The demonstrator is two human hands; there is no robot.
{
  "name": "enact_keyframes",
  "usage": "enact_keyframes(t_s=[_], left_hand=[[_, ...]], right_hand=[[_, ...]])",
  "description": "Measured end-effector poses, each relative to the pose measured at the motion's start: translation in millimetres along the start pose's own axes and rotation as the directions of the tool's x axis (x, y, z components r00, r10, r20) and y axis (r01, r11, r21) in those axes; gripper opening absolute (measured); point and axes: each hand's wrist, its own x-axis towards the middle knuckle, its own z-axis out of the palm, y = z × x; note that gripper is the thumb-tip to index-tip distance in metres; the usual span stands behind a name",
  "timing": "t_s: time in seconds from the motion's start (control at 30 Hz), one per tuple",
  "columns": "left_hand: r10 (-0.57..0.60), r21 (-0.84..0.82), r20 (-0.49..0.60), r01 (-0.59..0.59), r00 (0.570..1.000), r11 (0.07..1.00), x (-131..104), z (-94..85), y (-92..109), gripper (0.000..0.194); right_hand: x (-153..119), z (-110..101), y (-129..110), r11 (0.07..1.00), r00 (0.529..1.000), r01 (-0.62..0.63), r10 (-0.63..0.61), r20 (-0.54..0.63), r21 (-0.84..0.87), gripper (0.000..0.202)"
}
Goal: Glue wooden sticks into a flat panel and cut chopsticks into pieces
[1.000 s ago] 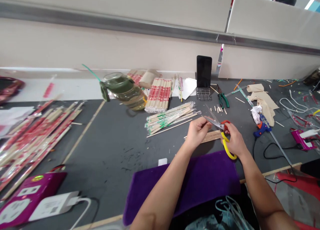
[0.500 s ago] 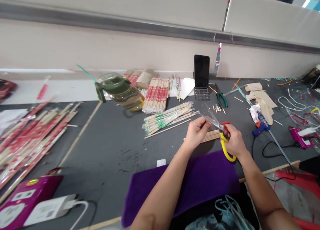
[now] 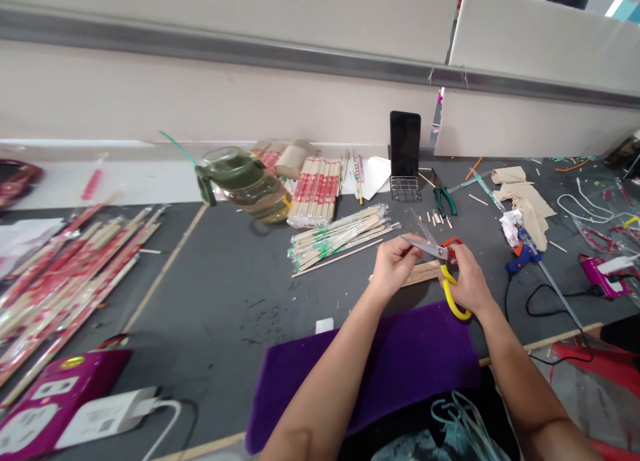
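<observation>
In my right hand (image 3: 469,282) is a pair of scissors (image 3: 436,250) with yellow and red-orange handles, its blades parted and pointing left. My left hand (image 3: 393,266) is closed in a pinch at the lower blade; whatever its fingertips hold is too small to make out. Just beneath the scissors lies a flat row of thin wooden sticks (image 3: 421,275), partly covered by my hands. Left of my left hand is a pile of clear-wrapped wooden sticks (image 3: 337,237) with green print. A purple cloth (image 3: 400,354) spreads under my forearms.
Green-handled pliers (image 3: 444,197) and short stick pieces lie beyond the scissors. A phone (image 3: 405,144) stands on a wire holder. To the right is a blue glue gun (image 3: 523,255) with its cord. Leftward are a green-lidded jug (image 3: 250,184), red-wrapped sticks (image 3: 75,267) and a magenta power strip (image 3: 65,387).
The view has shifted slightly, so the table things sit a little further right. The scissors blades have turned slightly and look closer together; both hands stay nearly in place.
</observation>
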Motion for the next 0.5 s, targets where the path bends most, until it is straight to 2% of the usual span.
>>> enact_keyframes(t_s=[0.23, 0.33, 0.4, 0.5], left_hand=[[-0.006, -0.009, 0.011, 0.007, 1.0, 1.0, -0.6, 0.3, 4.6, 0.014], [-0.024, 0.028, 0.01, 0.024, 1.0, 0.999, -1.0, 0.1, 4.2, 0.016], [-0.043, 0.04, -0.009, 0.043, 0.999, 0.998, -1.2, 0.4, 3.6, 0.017], [-0.059, 0.026, -0.062, 0.061, 0.996, 0.998, -1.4, 1.1, 2.9, 0.018]], right_hand=[[-1.1, -3.4, -4.9, 0.995, 1.0, -0.008, 0.006, 0.022, 0.096, 0.027], [-2.7, -0.7, -3.2, 0.996, 1.0, -0.022, 0.022, 0.002, 0.087, 0.022], [-4.4, 3.0, 0.7, 0.994, 0.998, -0.058, 0.06, -0.019, 0.092, 0.018], [-6.4, 7.7, 8.6, 0.971, 0.984, -0.146, 0.162, -0.071, 0.188, 0.008]])
